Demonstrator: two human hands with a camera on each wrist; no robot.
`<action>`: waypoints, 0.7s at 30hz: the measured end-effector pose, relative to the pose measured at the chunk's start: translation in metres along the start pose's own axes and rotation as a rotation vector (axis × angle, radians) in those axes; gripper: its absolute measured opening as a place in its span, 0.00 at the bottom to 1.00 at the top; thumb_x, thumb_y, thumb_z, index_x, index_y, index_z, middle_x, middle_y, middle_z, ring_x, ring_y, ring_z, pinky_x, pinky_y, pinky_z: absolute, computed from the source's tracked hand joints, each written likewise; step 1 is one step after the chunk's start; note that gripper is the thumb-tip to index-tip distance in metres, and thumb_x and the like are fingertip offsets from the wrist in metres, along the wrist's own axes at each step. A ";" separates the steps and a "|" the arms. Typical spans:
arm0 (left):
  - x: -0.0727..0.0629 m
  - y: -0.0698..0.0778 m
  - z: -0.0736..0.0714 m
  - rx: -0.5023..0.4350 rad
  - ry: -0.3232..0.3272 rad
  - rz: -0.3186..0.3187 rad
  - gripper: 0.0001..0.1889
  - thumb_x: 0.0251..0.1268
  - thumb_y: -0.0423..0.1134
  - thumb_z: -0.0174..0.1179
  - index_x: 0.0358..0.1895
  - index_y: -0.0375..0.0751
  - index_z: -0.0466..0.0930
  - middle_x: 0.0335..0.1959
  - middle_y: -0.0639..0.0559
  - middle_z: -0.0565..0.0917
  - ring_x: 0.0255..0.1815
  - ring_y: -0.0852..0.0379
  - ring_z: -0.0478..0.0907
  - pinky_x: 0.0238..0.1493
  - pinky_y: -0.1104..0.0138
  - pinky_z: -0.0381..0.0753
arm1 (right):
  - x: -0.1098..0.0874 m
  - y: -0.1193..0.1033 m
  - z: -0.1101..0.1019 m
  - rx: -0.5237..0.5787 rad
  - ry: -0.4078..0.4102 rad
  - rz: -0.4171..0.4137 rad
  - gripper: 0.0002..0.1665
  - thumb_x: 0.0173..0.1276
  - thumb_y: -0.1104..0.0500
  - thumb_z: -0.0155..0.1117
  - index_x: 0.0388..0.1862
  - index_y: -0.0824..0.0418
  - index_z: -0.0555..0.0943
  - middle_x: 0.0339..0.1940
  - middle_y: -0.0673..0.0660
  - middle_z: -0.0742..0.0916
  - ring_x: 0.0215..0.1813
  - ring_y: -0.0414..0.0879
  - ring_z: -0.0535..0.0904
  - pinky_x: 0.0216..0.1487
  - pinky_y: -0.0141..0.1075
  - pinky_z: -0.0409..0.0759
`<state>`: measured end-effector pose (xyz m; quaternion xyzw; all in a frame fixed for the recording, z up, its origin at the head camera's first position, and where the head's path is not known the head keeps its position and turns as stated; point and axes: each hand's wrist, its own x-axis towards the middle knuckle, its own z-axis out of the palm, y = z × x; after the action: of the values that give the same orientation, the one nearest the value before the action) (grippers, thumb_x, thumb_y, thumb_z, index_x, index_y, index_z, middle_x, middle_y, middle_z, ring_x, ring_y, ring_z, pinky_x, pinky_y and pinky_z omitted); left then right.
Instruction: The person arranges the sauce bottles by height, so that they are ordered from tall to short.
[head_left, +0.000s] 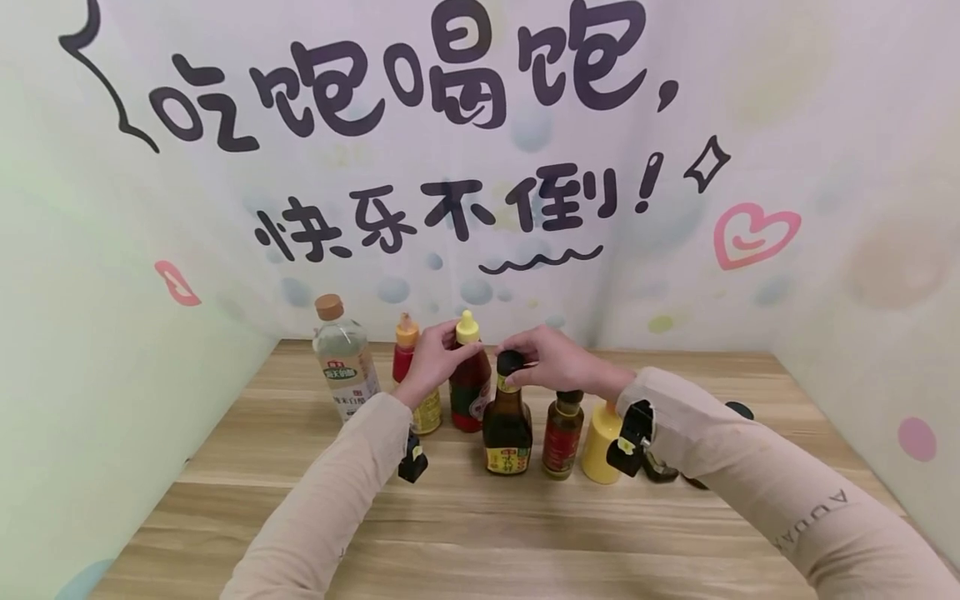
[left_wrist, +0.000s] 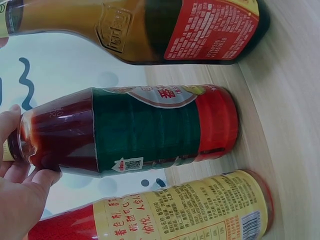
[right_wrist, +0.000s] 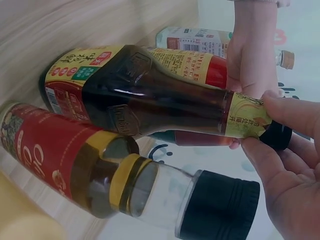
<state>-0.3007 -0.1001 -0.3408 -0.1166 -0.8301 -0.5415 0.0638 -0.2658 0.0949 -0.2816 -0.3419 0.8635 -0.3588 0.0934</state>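
Note:
My left hand [head_left: 437, 357] grips the upper part of a ketchup bottle [left_wrist: 145, 130] with a green and red label and a yellow nozzle cap. To its right, my right hand [head_left: 558, 358] pinches the neck of a dark soy sauce bottle [head_left: 507, 421] just below its black cap. In the right wrist view, thumb and fingers [right_wrist: 290, 112] lie around that neck. Both bottles stand upright in the head view. Left of the ketchup bottle is a red sauce bottle [head_left: 427, 412] with a yellow label. A small oil bottle [head_left: 562, 437] with a red label stands right of the soy sauce.
A clear white vinegar bottle [head_left: 345, 367] stands at the row's left end. A yellow bottle [head_left: 602, 446] stands at right, with dark items [head_left: 660, 468] partly hidden behind the right sleeve. The wooden table [head_left: 450, 533] meets a printed cloth backdrop [head_left: 675, 308].

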 end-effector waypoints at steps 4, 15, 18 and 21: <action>0.000 0.001 0.000 -0.003 -0.003 0.006 0.16 0.55 0.39 0.61 0.47 0.37 0.76 0.44 0.44 0.80 0.46 0.51 0.76 0.48 0.60 0.74 | 0.001 -0.001 -0.003 0.011 0.004 0.003 0.21 0.53 0.67 0.65 0.48 0.68 0.76 0.41 0.59 0.82 0.39 0.45 0.79 0.44 0.36 0.77; -0.001 -0.001 0.000 -0.007 0.011 0.046 0.16 0.54 0.36 0.61 0.47 0.35 0.76 0.43 0.42 0.80 0.45 0.50 0.77 0.47 0.60 0.75 | 0.007 -0.004 -0.010 -0.015 0.039 -0.004 0.21 0.53 0.66 0.66 0.47 0.68 0.76 0.42 0.60 0.82 0.40 0.46 0.79 0.43 0.36 0.77; 0.000 -0.001 0.000 0.005 0.009 0.040 0.16 0.54 0.37 0.62 0.47 0.35 0.76 0.43 0.42 0.80 0.45 0.50 0.77 0.47 0.60 0.75 | 0.006 -0.003 -0.012 -0.009 0.046 -0.013 0.21 0.53 0.67 0.66 0.47 0.69 0.76 0.42 0.61 0.82 0.41 0.47 0.79 0.44 0.36 0.77; 0.000 0.000 0.000 0.009 0.004 0.031 0.17 0.54 0.37 0.62 0.47 0.35 0.76 0.43 0.42 0.80 0.45 0.51 0.77 0.47 0.60 0.75 | 0.006 -0.002 -0.016 0.001 0.063 -0.021 0.21 0.52 0.68 0.66 0.47 0.70 0.76 0.41 0.62 0.81 0.42 0.48 0.79 0.44 0.36 0.77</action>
<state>-0.3010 -0.0996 -0.3409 -0.1279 -0.8305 -0.5370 0.0742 -0.2754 0.0990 -0.2682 -0.3394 0.8621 -0.3709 0.0626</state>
